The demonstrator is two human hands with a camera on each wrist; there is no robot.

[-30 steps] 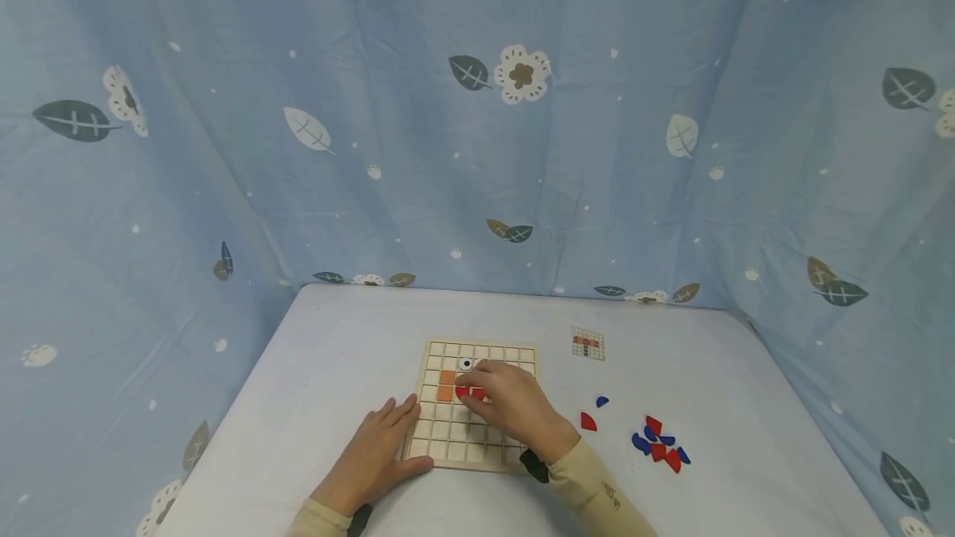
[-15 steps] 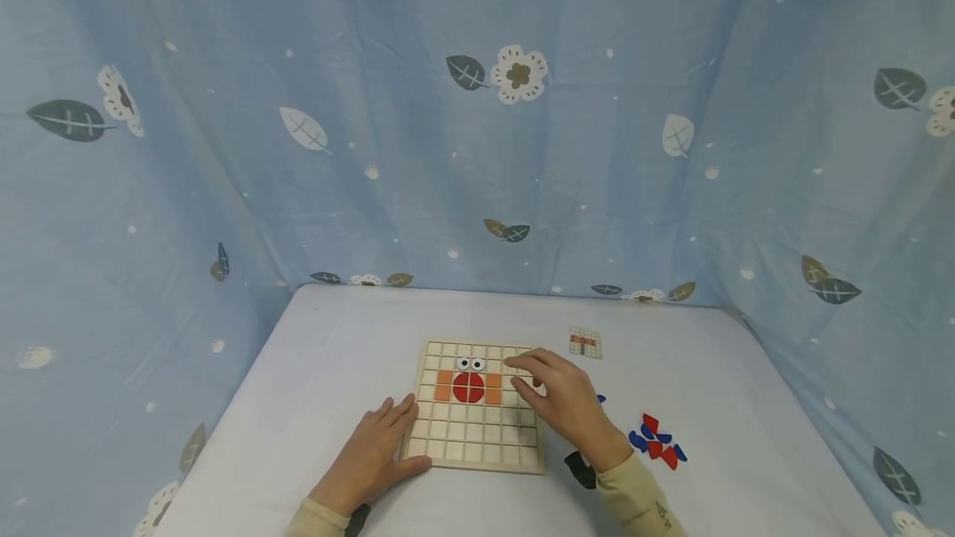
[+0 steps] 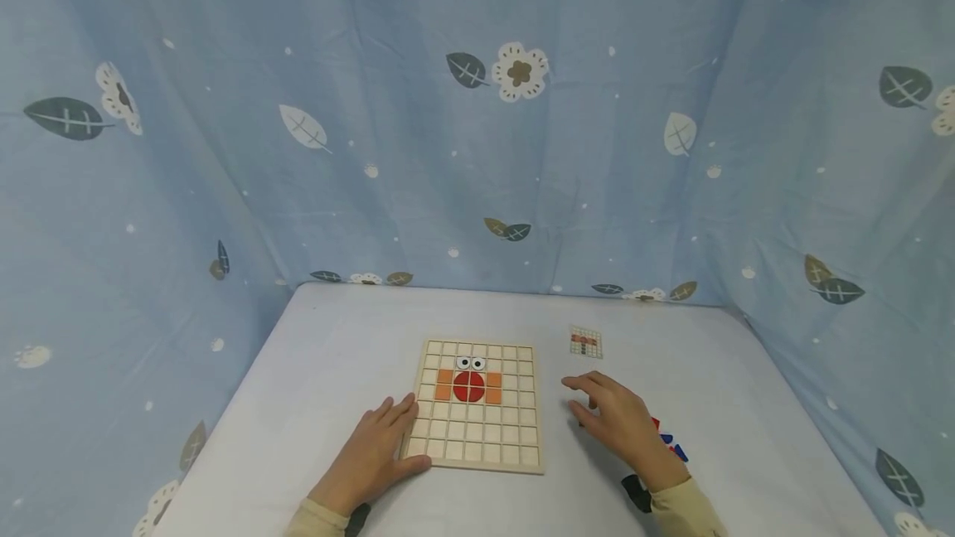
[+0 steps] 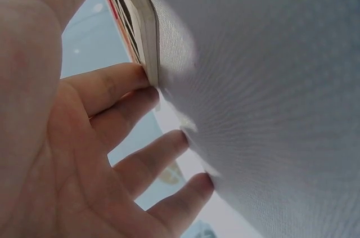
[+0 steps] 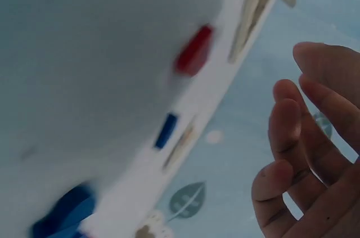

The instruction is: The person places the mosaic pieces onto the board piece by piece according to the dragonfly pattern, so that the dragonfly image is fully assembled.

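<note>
A wooden grid board (image 3: 477, 437) lies on the table, bearing a red circle (image 3: 461, 388) of quarter pieces, orange squares (image 3: 444, 385) on both sides and two eye pieces (image 3: 464, 363) above. My left hand (image 3: 373, 450) rests at its front left corner, fingers spread along the left side and thumb at the front edge. To the right of the board my right hand (image 3: 615, 417) hovers over the table with loosely bent fingers and nothing between them. Below it, in the right wrist view, are a red piece (image 5: 194, 52) and a blue piece (image 5: 166, 131), both hidden in the head view.
A small pattern card (image 3: 585, 342) lies behind the right hand. Several loose red and blue pieces (image 3: 679, 452) are heaped to its right, partly covered by the hand. A blue patterned cloth (image 3: 418, 147) hangs around the table's back and sides.
My right hand has lifted off the red pieces and moved right, off the board to the table beside it, uncovering the red circle and right orange squares. The left hand stays put.
</note>
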